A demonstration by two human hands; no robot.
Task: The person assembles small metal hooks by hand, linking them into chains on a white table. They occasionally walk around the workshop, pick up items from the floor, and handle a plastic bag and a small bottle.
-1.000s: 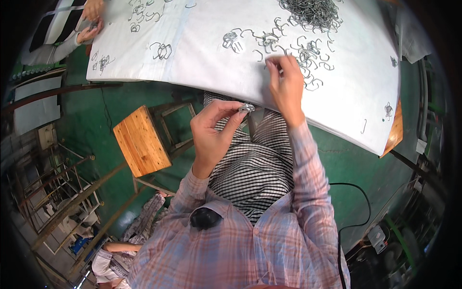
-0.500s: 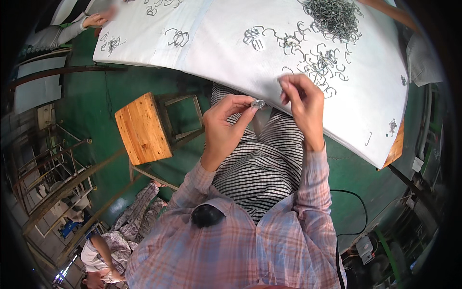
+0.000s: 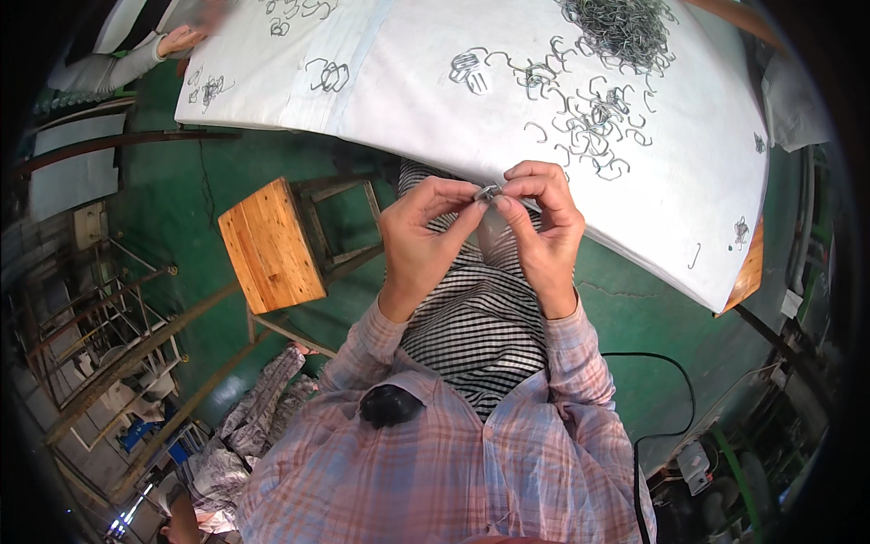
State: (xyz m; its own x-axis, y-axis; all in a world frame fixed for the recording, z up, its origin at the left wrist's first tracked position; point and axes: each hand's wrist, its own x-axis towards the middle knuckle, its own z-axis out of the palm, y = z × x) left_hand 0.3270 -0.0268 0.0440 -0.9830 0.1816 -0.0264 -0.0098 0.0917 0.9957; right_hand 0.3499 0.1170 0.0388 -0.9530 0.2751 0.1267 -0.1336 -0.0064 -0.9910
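Over my lap, close to the table's front edge, my left hand (image 3: 421, 231) pinches a small bundle of shiny metal hooks (image 3: 488, 192) between thumb and fingertips. My right hand (image 3: 542, 228) has its thumb and forefinger closed at the same bundle, on its right side. Fingertips hide most of the metal, so how many hooks are there cannot be made out. On the white-covered table (image 3: 426, 118) in front lie loose curved wire hooks (image 3: 594, 127), a heaped pile of hooks (image 3: 625, 36) behind them, and a tight stacked bundle of hooks (image 3: 469, 71) to their left.
Smaller hook clusters (image 3: 330, 76) lie at the left of the table, and a single hook (image 3: 695, 256) near its right corner. A wooden stool (image 3: 272, 245) stands at my left. Another person's hand (image 3: 181, 40) is at the far left; a black cable (image 3: 671, 363) hangs at my right.
My right hand has come down and left from above the table edge to meet the bundle in my left hand. My left hand has stayed in place.
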